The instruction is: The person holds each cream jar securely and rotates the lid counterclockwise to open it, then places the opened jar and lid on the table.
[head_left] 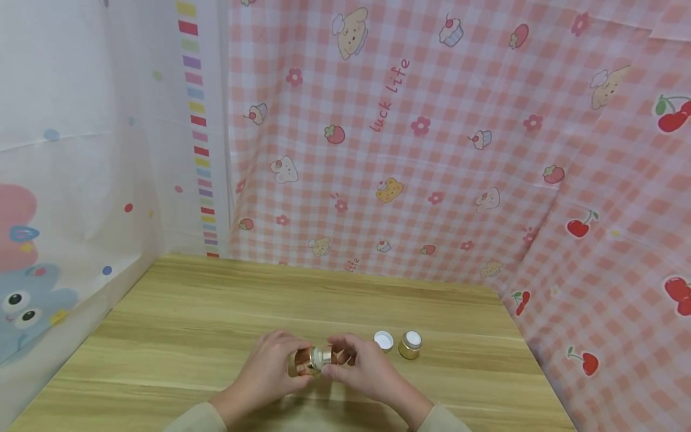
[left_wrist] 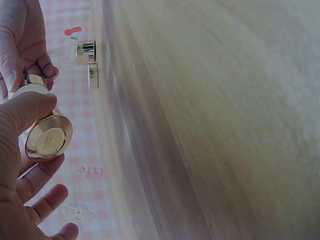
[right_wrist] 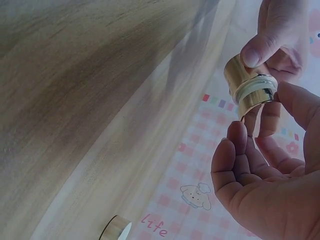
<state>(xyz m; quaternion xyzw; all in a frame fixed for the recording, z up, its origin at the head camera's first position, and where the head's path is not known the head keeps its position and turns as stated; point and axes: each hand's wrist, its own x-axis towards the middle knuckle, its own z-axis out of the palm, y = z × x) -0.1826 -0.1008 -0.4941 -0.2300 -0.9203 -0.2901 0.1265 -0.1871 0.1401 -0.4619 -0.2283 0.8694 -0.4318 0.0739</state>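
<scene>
In the head view my left hand [head_left: 272, 363] grips a small gold jar [head_left: 303, 361] tilted on its side above the table. Its round gold base [left_wrist: 48, 143] faces the left wrist camera, with lettering stamped in the middle. Thumb and fingertips of my right hand [head_left: 364, 369] pinch a short gold cap [right_wrist: 256, 100] at the other end. Between jar and cap a pale white neck [right_wrist: 256, 87] shows. The rest of the right fingers curl loosely below the cap in the right wrist view.
Right of the hands a round lid [head_left: 383, 341] lies with its white inside up. Beside it stands a second gold jar [head_left: 410, 345] with a white top. The wood-grain table [head_left: 216, 306] is bordered by a pink checked cloth [head_left: 410, 222] and a white printed cloth [head_left: 81, 150].
</scene>
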